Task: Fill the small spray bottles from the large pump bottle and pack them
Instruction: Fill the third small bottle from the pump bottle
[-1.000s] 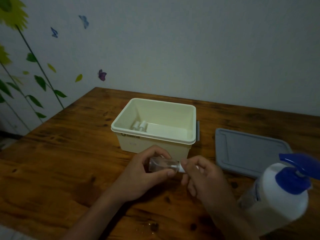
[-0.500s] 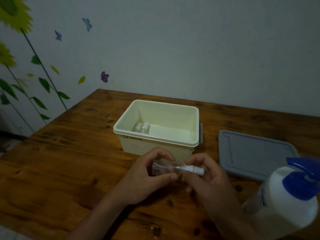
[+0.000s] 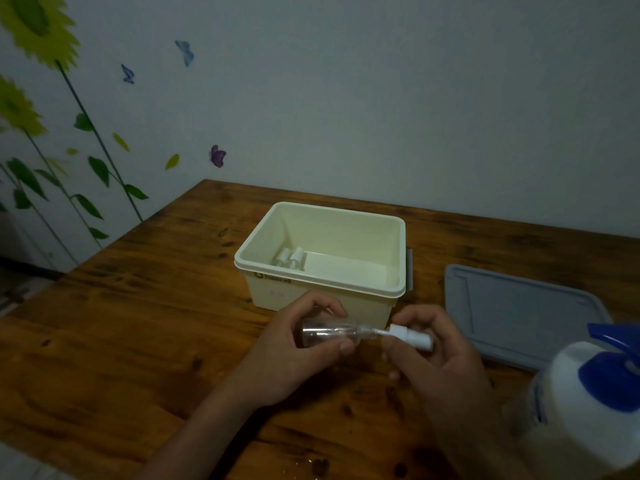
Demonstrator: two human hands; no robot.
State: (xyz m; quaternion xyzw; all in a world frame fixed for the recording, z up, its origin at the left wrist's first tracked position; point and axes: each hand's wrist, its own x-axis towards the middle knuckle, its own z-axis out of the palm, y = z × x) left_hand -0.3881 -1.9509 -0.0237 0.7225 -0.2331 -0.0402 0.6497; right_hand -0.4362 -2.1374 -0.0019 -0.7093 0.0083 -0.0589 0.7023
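the left hand (image 3: 284, 358) grips one small clear spray bottle (image 3: 329, 336), lying sideways above the wooden table (image 3: 121, 323), just in front of the cream box (image 3: 322, 271). the right hand (image 3: 436, 358) pinches the one white spray top (image 3: 412, 337), which is pulled out of the bottle's neck, with its thin tube still reaching into the opening. the two hands are close together but not touching, each clamped on its own part.

inside the box, two more small bottles (image 3: 291, 259) show by their white tops in the near left corner, side by side. i cannot tell whether they are filled.

one grey lid (image 3: 519, 313) lies flat on the table to the right of the box. one big white pump bottle (image 3: 588, 410) with a blue pump head stands at the near right edge, beside the right hand's wrist.
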